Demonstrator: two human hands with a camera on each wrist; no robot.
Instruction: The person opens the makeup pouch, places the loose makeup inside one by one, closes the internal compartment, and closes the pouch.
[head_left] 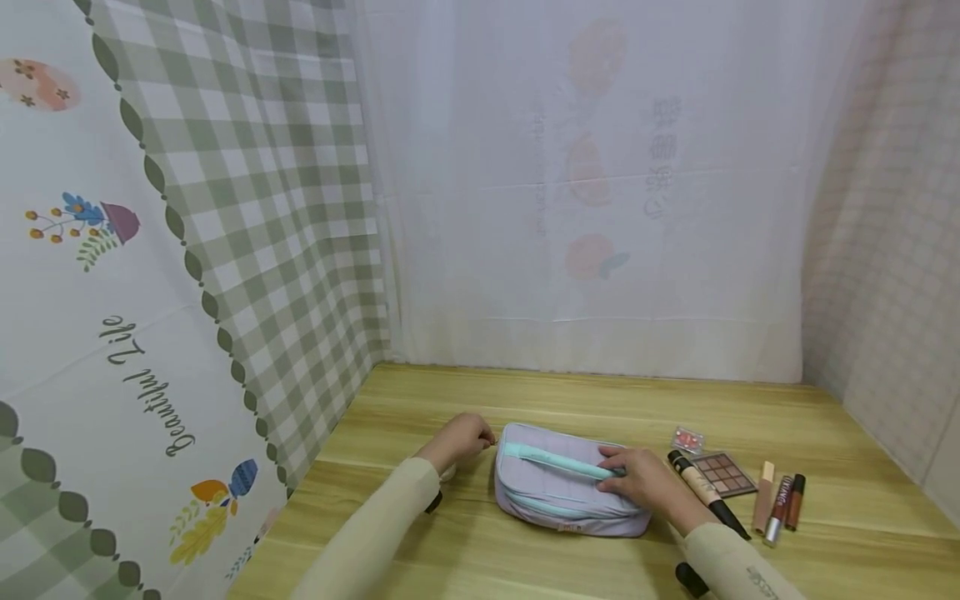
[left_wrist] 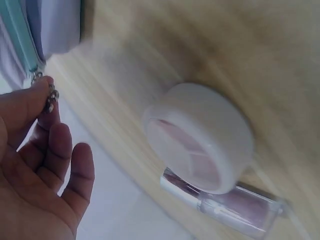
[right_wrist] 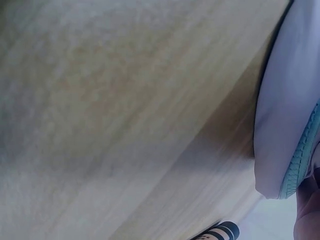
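In your head view, the surface (head_left: 540, 571) at lower right carries a palette (head_left: 724, 473), a small red case (head_left: 687, 439) above its left end, a black-and-beige tube (head_left: 699, 482) along its left edge, and three slimmer tubes (head_left: 781, 500) further right. You see checked cloth (head_left: 247, 125) at upper left. Right of centre in your left wrist view, a white jar (left_wrist: 220, 130) partly covers a clear tube (left_wrist: 245, 207).

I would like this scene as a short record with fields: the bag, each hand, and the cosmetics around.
Bag: lilac cosmetic bag with mint handle, lying on the wood-grain table
Left hand: pinches the beaded metal zipper pull at the bag's left end
Right hand: rests on the bag's top, at the handle's right end
Right of bag: eyeshadow palette, small clear case, black-and-beige tube, three slim tubes
Near left hand: round white compact, clear-bodied tube
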